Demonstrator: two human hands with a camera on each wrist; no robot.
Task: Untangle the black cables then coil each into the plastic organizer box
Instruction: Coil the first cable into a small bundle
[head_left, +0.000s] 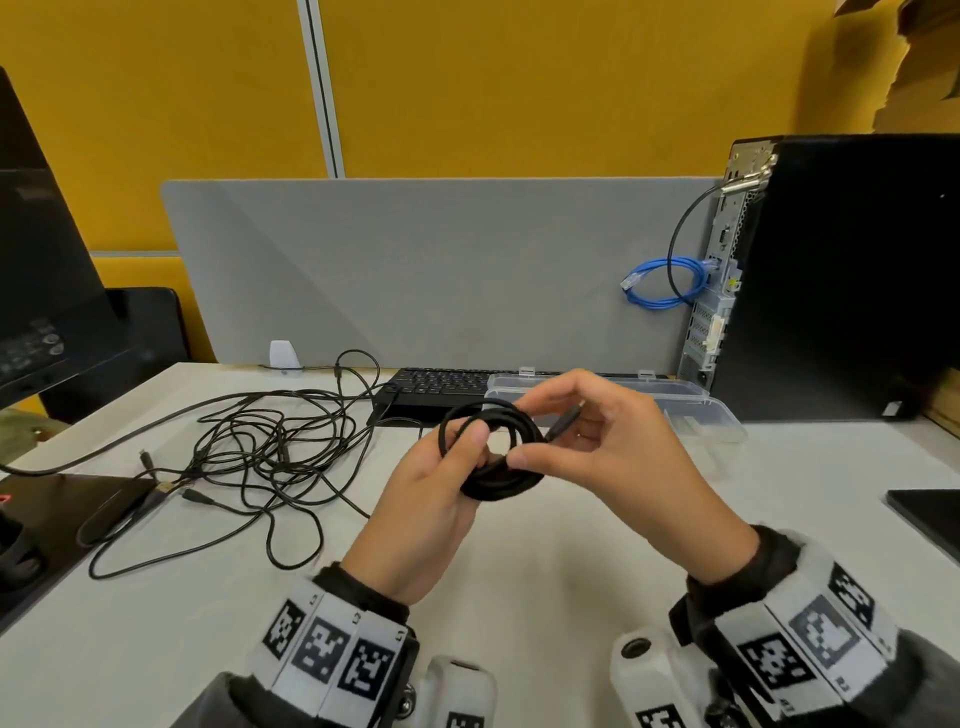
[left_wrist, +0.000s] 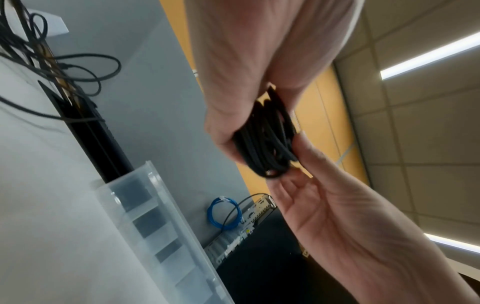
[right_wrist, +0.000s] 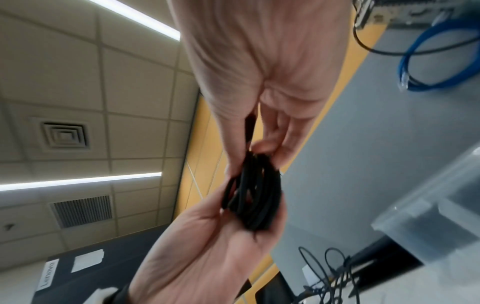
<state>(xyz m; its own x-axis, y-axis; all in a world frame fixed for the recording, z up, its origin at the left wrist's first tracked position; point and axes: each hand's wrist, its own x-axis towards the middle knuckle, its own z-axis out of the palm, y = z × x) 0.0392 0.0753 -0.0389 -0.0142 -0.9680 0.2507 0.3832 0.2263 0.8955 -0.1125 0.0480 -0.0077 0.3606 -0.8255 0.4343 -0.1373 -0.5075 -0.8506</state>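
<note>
A black cable wound into a small coil (head_left: 493, 452) (left_wrist: 270, 142) (right_wrist: 253, 195) hangs in the air above the desk's middle. My left hand (head_left: 441, 483) grips the coil's left side, thumb through the loop. My right hand (head_left: 582, 431) pinches the coil's right side, and the cable's plug end (head_left: 563, 422) sticks up between its fingers. A tangle of thin black cables (head_left: 260, 447) lies on the desk to the left. The clear plastic organizer box (head_left: 691, 410) (left_wrist: 155, 222) stands open behind my hands, its compartments showing nothing inside.
A black keyboard (head_left: 436, 389) lies behind the coil, partly under the box. A black computer tower (head_left: 841, 275) stands at the right with a blue network cable (head_left: 665, 283) hanging on it. A monitor (head_left: 36, 249) and its base (head_left: 62, 514) fill the left. A grey divider (head_left: 415, 270) backs the desk.
</note>
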